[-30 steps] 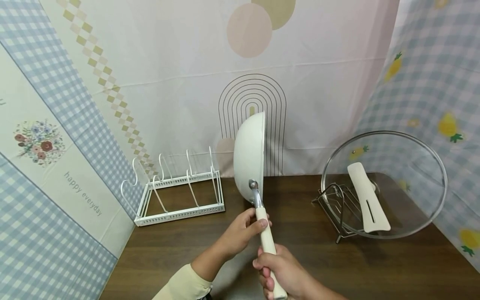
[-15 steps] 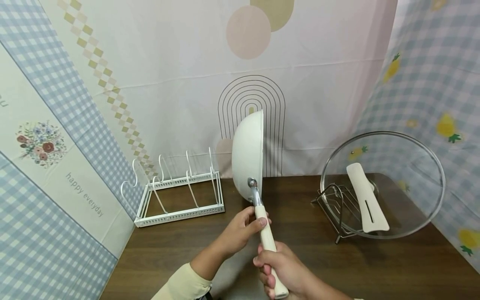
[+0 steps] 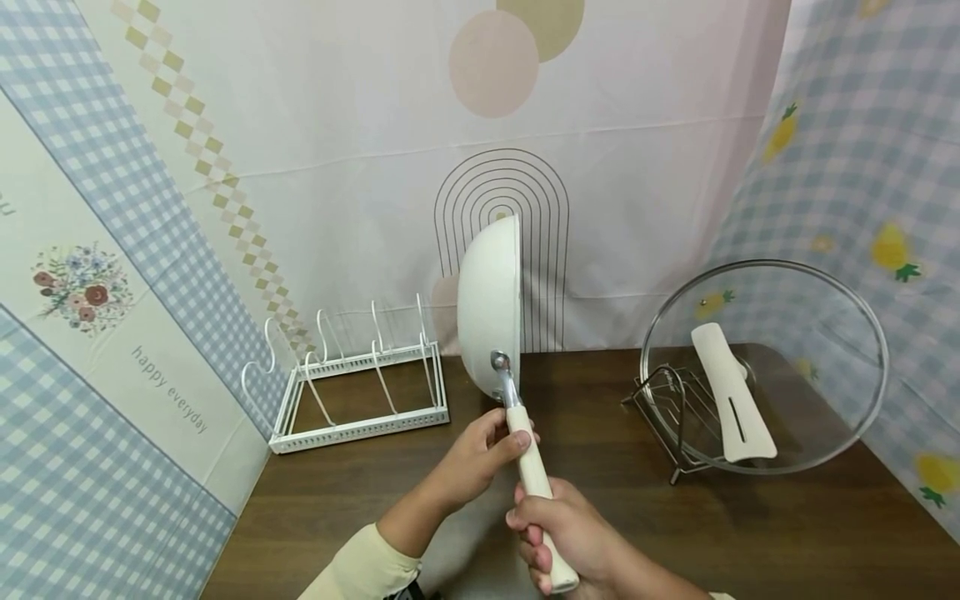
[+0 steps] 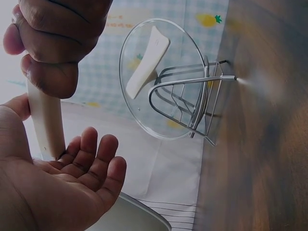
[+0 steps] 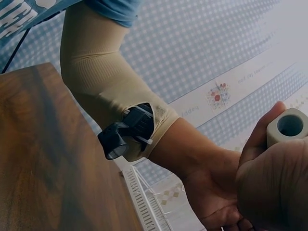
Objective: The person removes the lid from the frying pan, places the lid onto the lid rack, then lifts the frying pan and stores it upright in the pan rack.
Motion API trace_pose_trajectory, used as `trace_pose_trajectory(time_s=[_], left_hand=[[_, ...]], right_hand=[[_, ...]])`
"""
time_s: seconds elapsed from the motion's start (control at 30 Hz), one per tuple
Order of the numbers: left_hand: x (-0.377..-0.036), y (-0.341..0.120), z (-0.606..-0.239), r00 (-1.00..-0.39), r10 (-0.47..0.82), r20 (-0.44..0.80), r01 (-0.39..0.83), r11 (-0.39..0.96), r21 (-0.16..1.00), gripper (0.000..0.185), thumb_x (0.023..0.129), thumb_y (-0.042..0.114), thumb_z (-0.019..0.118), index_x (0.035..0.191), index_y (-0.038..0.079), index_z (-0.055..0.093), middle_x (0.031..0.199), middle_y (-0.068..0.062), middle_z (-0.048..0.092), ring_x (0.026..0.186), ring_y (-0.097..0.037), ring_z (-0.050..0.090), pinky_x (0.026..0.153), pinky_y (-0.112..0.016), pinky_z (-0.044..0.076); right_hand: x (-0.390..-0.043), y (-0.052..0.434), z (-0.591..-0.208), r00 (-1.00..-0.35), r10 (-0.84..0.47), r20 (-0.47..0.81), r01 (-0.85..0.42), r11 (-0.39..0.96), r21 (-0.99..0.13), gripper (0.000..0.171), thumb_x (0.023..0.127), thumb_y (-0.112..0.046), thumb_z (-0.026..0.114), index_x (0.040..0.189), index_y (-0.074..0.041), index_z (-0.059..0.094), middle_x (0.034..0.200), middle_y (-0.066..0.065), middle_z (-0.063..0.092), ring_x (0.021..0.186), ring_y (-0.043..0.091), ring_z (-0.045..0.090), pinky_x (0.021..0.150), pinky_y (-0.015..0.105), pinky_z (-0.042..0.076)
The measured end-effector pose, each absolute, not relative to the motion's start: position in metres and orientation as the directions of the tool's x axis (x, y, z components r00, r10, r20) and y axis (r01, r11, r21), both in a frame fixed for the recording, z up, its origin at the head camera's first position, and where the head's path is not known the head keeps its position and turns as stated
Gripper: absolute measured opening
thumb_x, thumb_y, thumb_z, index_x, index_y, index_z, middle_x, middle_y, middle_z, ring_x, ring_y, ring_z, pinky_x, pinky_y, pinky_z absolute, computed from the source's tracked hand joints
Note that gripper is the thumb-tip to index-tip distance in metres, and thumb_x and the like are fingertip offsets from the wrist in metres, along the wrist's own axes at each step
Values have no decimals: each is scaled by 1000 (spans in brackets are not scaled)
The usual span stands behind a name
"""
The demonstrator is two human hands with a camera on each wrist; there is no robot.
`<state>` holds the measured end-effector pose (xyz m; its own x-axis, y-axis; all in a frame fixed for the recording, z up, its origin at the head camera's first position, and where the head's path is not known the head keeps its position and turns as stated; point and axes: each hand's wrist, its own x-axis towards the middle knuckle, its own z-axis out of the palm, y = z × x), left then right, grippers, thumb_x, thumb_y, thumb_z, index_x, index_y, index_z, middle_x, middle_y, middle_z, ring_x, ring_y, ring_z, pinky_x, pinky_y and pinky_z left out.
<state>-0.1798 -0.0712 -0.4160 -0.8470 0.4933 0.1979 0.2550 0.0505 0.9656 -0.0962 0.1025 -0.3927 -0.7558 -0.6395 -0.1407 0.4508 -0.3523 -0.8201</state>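
A white wok (image 3: 487, 304) is held on edge above the table, its rounded outside to the left and its rim upright. My right hand (image 3: 558, 533) grips the lower part of its cream handle (image 3: 534, 471). Higher on the handle, near the metal joint, my left hand (image 3: 480, 458) holds it between thumb and fingers. In the left wrist view, the fingers of the left hand (image 4: 62, 178) are loosely bent beside the handle. The handle's hollow end (image 5: 290, 126) shows in the right wrist view. The wok's inside is hidden.
On the left of the table stands a white rack (image 3: 360, 429) with several upright wire dividers. At the right, a glass lid (image 3: 825, 392) with a long cream handle leans in a dark wire stand (image 3: 682, 425). Patterned cloths hang behind and on both sides.
The wok has shifted slightly left and a little up, with both hands still on its handle. The rack and lid stay in place.
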Motion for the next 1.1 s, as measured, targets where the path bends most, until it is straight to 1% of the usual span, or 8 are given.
trace_pose_trajectory(time_s=[0.13,0.37,0.63,0.87,1.1], left_hand=[[-180,-71,-414,-849,489,202,260,54,964,44,100,38,60,121,-1,62,112,-15,67,101,-17,64,90,-33,52],[-179,-72,-413,-858,472,204,263,62,963,44,100,38,61,120,-1,62,109,-7,68,100,-17,64,88,-32,52],[-179,-74,-412,-857,468,214,270,55,961,44,101,38,62,120,-2,62,111,-13,69,99,-16,65,88,-32,52],[-179,-73,-411,-858,463,222,280,58,958,44,100,40,63,119,0,63,108,-5,67,96,-14,64,87,-35,53],[-179,-74,-411,-856,462,231,284,47,958,46,101,40,63,117,-3,62,106,-6,69,96,-15,65,86,-35,53]], right_hand=[[-96,102,-391,-759,-634,-149,457,-356,-815,20,87,1,57,93,-11,42,57,-10,47,41,0,48,38,20,45],[-97,102,-389,-763,-628,-156,457,-352,-817,22,85,1,59,93,-11,42,55,-10,47,40,0,47,37,20,44],[-97,102,-387,-759,-634,-148,457,-356,-815,22,86,2,57,96,-10,41,55,-10,47,40,0,47,37,19,44],[-99,103,-386,-753,-639,-156,467,-352,-811,22,87,2,58,96,-9,41,55,-9,46,40,0,47,37,19,44],[-100,103,-384,-742,-654,-150,470,-347,-812,22,87,1,58,96,-10,41,56,-10,46,40,0,48,38,19,44]])
